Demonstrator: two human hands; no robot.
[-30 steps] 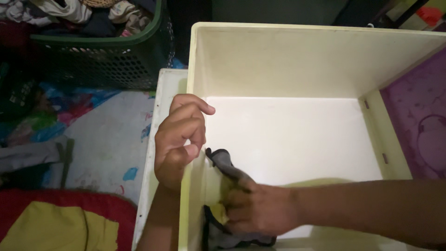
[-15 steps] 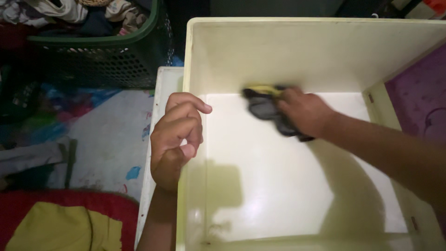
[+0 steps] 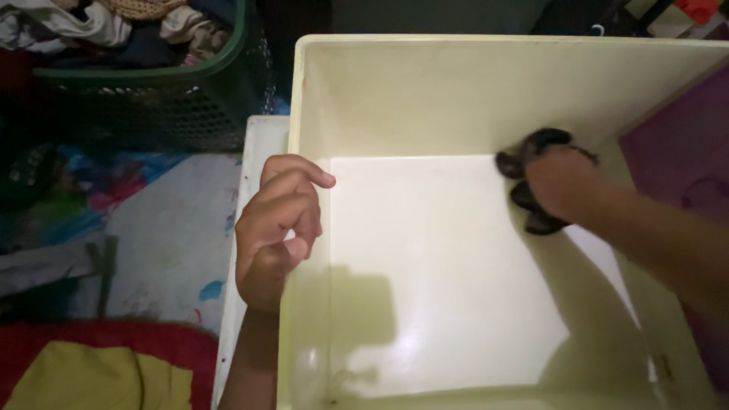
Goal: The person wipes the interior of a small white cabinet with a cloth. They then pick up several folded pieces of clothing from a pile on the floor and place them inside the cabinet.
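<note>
A large cream plastic bin (image 3: pixel 395 83) fills most of the head view, seen from above with its white floor showing. My left hand (image 3: pixel 277 228) curls over the bin's left rim, fingers hooked on the edge. Inside the bin, my right hand (image 3: pixel 562 186) presses a dark crumpled cloth (image 3: pixel 535 148) against the floor at the far right corner, next to the back wall. The cloth bulges out above and below my fingers.
A dark green laundry basket (image 3: pixel 152 91) with clothes stands at the back left. A white lid or panel (image 3: pixel 254 175) lies beside the bin. A colourful mat (image 3: pixel 144 228), red fabric (image 3: pixel 91 342) and a yellow garment (image 3: pixel 83 380) lie at the left. A purple surface (image 3: pixel 683 152) is at the right.
My right hand has carried the dark cloth from the bin's near left corner up to the back wall, then across to the far right corner. My left hand has stayed on the rim.
</note>
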